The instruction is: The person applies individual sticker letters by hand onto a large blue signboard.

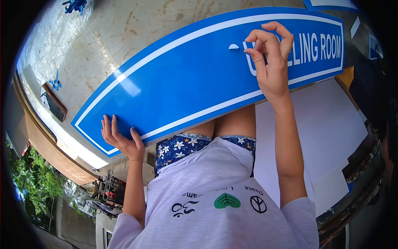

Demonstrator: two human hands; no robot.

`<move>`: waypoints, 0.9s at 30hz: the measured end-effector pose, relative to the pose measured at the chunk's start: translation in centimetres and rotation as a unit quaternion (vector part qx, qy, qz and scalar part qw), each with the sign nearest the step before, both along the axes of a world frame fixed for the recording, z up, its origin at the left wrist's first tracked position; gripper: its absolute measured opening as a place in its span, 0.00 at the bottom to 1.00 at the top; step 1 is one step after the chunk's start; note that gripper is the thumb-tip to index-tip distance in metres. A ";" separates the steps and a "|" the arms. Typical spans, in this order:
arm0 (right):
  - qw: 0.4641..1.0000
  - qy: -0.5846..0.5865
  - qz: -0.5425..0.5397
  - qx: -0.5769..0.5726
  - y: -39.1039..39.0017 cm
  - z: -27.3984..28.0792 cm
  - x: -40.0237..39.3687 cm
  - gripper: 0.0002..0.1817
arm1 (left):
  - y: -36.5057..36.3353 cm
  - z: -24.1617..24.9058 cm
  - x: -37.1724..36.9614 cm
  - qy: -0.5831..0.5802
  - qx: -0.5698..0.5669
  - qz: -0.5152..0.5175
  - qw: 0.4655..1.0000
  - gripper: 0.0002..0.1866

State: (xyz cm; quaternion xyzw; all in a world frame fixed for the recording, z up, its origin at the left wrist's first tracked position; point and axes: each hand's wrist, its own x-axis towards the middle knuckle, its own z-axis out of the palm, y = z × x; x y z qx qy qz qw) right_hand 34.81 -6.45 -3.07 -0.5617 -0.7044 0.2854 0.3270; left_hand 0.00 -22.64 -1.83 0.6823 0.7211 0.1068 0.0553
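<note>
A long blue sign [178, 79] with a white border lies across the table over my thighs. White letters at its right end read "LING ROOM", and my right hand partly covers the letters before them. My left hand [122, 139] rests flat with spread fingers on the sign's lower left end. Above the lettering, my right hand [271, 60] is raised with thumb and forefinger curled toward each other in a pinch. What lies between those fingertips is too small to make out. Just left of them is a small white piece [234, 47] on the blue surface.
A scuffed metal tabletop [137, 29] extends beyond the sign. A phone-like dark object [54, 103] and blue scraps [55, 81] lie at the left, with another blue scrap bundle [75, 6] at the top. Large white sheets [319, 124] are at my right. Another blue sign [331, 4] shows at top right.
</note>
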 end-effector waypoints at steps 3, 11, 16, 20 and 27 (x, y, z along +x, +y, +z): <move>1.000 -0.010 0.012 -0.023 0.1 0.7 0.2 0.09 | 0.0 -0.1 0.0 0.001 0.002 -0.002 1.000 0.28; 0.998 -0.041 0.016 0.045 -0.5 -1.1 -0.5 0.08 | -0.2 -0.3 -0.2 0.000 0.003 0.003 1.000 0.28; 0.999 -0.020 0.021 0.040 -0.7 -1.1 -0.4 0.07 | 0.0 -0.1 0.2 0.001 0.008 0.001 1.000 0.27; 1.000 -0.007 0.023 -0.004 -1.1 -0.5 0.2 0.06 | 0.0 -0.1 0.2 0.004 0.008 0.002 1.000 0.27; 0.998 0.039 0.043 -0.039 -2.7 1.0 0.6 0.06 | -0.1 -0.1 0.2 0.003 0.008 0.004 1.000 0.26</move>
